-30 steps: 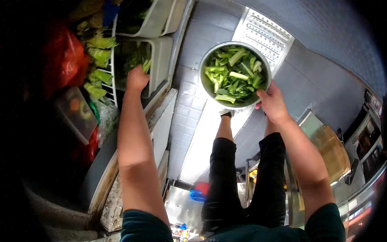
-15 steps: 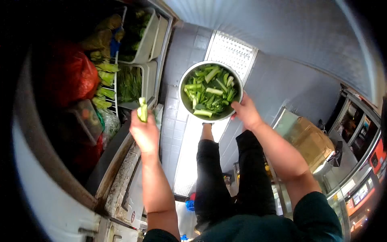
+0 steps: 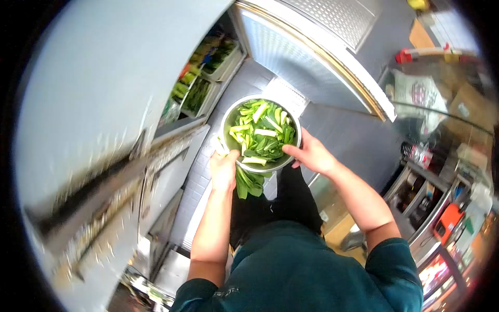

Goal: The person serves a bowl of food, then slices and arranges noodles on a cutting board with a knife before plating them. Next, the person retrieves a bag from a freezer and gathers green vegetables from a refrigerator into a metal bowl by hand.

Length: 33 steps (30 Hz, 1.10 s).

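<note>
A round metal bowl [image 3: 227,122] full of cut leafy greens [image 3: 267,139] is held in front of my body. My right hand [image 3: 312,152] grips its right rim, with the thumb over the inside edge. At the bowl's lower left, my left hand [image 3: 223,169] is closed around a bunch of leafy greens [image 3: 250,182]. The pale stalks of that bunch stick up beside the bowl, and its dark leaves hang under the rim. Whether my left hand also touches the bowl I cannot tell.
An open refrigerator [image 3: 182,120] on the left holds trays of greens [image 3: 197,97]. Its door [image 3: 306,57] stands swung out ahead of me. To the right are a plastic bag [image 3: 418,99], a bottle [image 3: 416,154] and an orange-red device [image 3: 448,222].
My view has turned and pulled back from the refrigerator. My left hand has come from the shelf side to the bowl with its greens. My right hand keeps hold of the bowl.
</note>
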Tool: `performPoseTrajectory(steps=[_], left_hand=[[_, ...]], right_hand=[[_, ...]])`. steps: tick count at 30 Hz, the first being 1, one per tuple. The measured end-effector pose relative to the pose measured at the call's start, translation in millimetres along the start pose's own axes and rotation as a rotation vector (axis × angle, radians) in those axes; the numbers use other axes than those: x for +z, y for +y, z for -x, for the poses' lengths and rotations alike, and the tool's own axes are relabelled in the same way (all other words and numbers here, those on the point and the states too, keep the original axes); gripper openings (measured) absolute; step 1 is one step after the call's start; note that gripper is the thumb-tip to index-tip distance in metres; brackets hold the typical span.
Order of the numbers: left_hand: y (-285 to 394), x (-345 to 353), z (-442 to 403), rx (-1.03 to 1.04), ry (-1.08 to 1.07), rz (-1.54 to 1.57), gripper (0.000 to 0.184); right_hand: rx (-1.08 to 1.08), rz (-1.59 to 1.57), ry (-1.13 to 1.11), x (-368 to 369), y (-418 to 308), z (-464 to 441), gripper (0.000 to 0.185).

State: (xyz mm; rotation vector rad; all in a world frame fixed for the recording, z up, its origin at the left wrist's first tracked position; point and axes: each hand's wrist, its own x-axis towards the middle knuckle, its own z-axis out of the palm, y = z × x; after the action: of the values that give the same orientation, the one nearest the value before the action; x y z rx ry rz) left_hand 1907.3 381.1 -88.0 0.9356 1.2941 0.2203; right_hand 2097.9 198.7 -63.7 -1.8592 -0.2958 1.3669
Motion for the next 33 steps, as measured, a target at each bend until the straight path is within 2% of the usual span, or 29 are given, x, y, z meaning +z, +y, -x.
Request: performPoseTrajectory(steps=[2, 3, 4, 6, 7, 8, 9, 10, 11, 13, 15, 17, 19, 20, 21, 22, 25, 26, 27, 30, 31, 32, 33], left_hand=[[14.8, -9.1, 40.5, 0.018, 0.036, 0.057, 0.03], [23.2, -15.9, 62.1, 0.026, 0.061, 0.082, 0.03], [34.8, -23.8, 84.2, 0.076, 0.114, 0.075, 0.029], [34.7, -61.1, 109.0, 0.066, 0.178, 0.045, 0.028], [32.8, -74.0, 119.1, 0.053, 0.206, 0.028, 0.028], [41.5, -76.7, 142.9, 0.056, 0.254, 0.021, 0.028], [45.6, -86.0, 163.5, 0.063, 0.299, 0.023, 0.028], [49.8, -98.0, 186.9, 0.065, 0.354, 0.019, 0.028], [43.6, -112.1, 204.7, 0.058, 0.401, 0.023, 0.028], [30.3, -140.4, 241.7, 0.061, 0.491, 0.152, 0.027], [22.9, -126.3, 278.6, 0.015, 0.506, 0.279, 0.028], [10.9, -160.2, 317.8, 0.013, 0.604, 0.39, 0.03], [1.1, -192.9, 345.1, 0.017, 0.701, 0.534, 0.03], [7.0, -206.2, 362.5, 0.001, 0.763, 0.588, 0.029], [13.9, -208.6, 346.0, -0.056, 0.748, 0.65, 0.028], [-8.8, -215.4, 342.7, -0.015, 0.779, 0.707, 0.027], [-28.0, -263.1, 374.6, 0.042, 0.905, 0.759, 0.025], [-39.3, -280.2, 379.5, 0.056, 0.928, 0.77, 0.025], [-48.8, -295.3, 383.2, 0.072, 0.95, 0.783, 0.025], [-63.6, -346.9, 384.6, 0.017, 0.952, 0.739, 0.028], [-71.5, -371.2, 397.5, 0.042, 0.974, 0.774, 0.029], [-85.4, -387.4, 399.9, 0.067, 0.991, 0.809, 0.029], [-89.5, -402.1, 404.1, 0.091, 1.004, 0.84, 0.03]], right_hand=[[-0.256, 0.405, 0.081, -38.9, -17.2, 26.5, 0.071], [-0.233, 0.361, 0.237, -69.4, -44.8, 37.6, 0.076], [-0.361, 0.519, 0.474, -99.4, -70.6, 44.0, 0.069], [-0.506, 0.964, 0.92, -189.5, -59.1, 21.9, 0.06], [-0.38, 1.141, 1.038, -232.0, -42.7, 8.6, 0.071], [-0.124, 1.162, 0.943, -278.2, -13.0, 5.2, 0.086], [0.096, 1.042, 0.677, -314.7, 7.1, 6.3, 0.094], [0.191, 0.959, 0.301, -369.2, 44.3, -9.6, 0.1], [0.105, 0.695, 0.386, -374.8, 64.9, -0.3, 0.101], [0.121, 0.795, 0.337, -364.8, 35.5, 37.8, 0.103], [0.163, 0.722, 0.395, -395.2, 19.2, 115.7, 0.103], [0.175, 0.619, 0.373, -363.1, 15.3, 136.1, 0.102], [0.304, 0.49, 0.173, -346.7, 15.6, 126.4, 0.102], [0.13, 0.554, 0.097, -342.7, 39.2, 112.0, 0.1], [0.226, 0.535, 0.168, -316.4, 2.2, 125.7, 0.095], [0.321, 0.512, 0.241, -294.7, -32.8, 141.8, 0.09], [0.368, 0.399, 0.035, -225.7, -36.8, 98.2, 0.078], [0.333, 0.355, 0.087, -198.9, -39.3, 84.3, 0.066], [0.171, 0.437, 0.222, -151.4, -50.3, 88.9, 0.06], [0.013, 0.386, 0.122, -59.3, -80.6, 102.4, 0.06], [0.01, 0.485, 0.127, -16.1, -90.2, 119.3, 0.059], [-0.129, 0.691, 0.039, -5.1, -66.4, 92.5, 0.058], [-0.269, 0.894, -0.042, 37.2, -70.6, 94.8, 0.058]])
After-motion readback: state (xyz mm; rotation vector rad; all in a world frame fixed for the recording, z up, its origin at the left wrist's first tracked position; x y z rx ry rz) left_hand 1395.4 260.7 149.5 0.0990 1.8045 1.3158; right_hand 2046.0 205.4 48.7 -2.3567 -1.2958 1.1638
